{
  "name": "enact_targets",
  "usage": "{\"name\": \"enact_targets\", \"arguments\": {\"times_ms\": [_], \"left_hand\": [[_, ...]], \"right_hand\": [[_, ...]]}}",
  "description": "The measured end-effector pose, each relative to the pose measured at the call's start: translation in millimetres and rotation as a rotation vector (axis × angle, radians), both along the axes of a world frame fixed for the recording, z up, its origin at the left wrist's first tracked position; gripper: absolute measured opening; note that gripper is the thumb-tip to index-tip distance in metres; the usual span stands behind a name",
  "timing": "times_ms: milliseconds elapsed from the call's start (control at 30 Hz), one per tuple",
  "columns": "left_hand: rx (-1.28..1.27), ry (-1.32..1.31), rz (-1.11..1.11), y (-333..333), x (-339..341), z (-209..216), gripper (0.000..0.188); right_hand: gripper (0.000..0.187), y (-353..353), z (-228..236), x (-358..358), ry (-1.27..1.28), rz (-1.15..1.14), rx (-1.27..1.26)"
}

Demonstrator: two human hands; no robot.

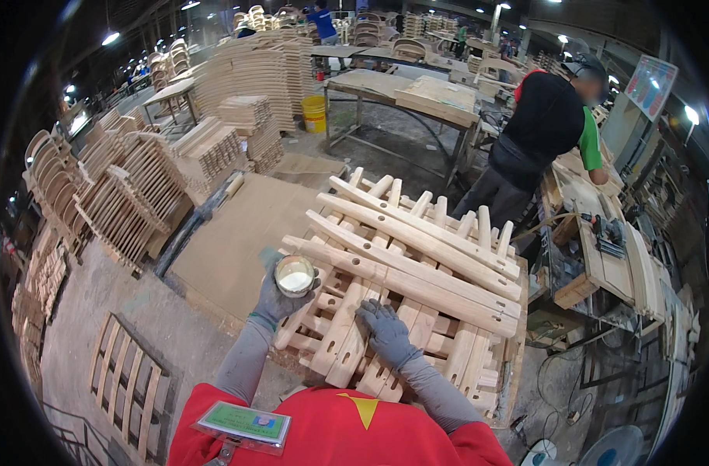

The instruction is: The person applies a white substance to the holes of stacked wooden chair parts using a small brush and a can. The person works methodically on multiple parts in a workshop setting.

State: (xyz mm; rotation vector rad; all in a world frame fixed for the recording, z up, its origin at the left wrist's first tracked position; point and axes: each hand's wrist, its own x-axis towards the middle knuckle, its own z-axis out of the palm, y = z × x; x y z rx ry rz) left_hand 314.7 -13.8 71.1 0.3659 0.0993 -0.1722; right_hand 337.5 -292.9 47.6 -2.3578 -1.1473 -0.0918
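Observation:
My left hand (271, 297), in a grey glove, is wrapped round a small round cup (295, 276) with a pale, creamy filling. It holds the cup beside the left edge of a crisscross stack of pale wooden chair legs (401, 272). Lower on the stack, my gloved right hand (389, 332) rests over a lengthwise wooden leg (344, 342) with slots near its end. The fingers there are bent and closed together; whatever they hold, if anything, is hidden. Dark round holes show in several of the crosswise pieces.
A brown board (238, 241) lies left of the stack. Piled curved wooden parts (129, 202) stand farther left, near a yellow bucket (314, 114). A wooden pallet (125, 380) lies on the floor. At right, a person (537, 124) bends over a workbench (603, 264).

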Motion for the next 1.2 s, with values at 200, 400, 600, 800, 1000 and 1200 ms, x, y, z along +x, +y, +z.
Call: {"name": "enact_targets", "arguments": {"times_ms": [200,400,600,800,1000,1200], "left_hand": [[0.027,-0.017,0.004,-2,1,2,0.062],[0.002,-0.006,-0.01,-1,3,3,0.065],[0.005,0.019,0.004,-2,-4,6,0.065],[0.038,0.081,0.032,-10,0,13,0.061],[0.023,0.071,0.014,1,2,0,0.066],[0.05,0.073,0.009,-3,3,1,0.068]], "right_hand": [[0.046,1,-3,2,0.02,0.002,-0.034],[0.047,-2,-2,4,0.008,0.016,-0.029],[0.046,-2,2,-1,0.02,0.043,-0.018],[0.04,-7,5,1,0.055,0.033,-0.025],[0.038,-3,8,0,0.081,0.041,-0.041],[0.038,-7,6,1,0.065,0.049,-0.013]]}}
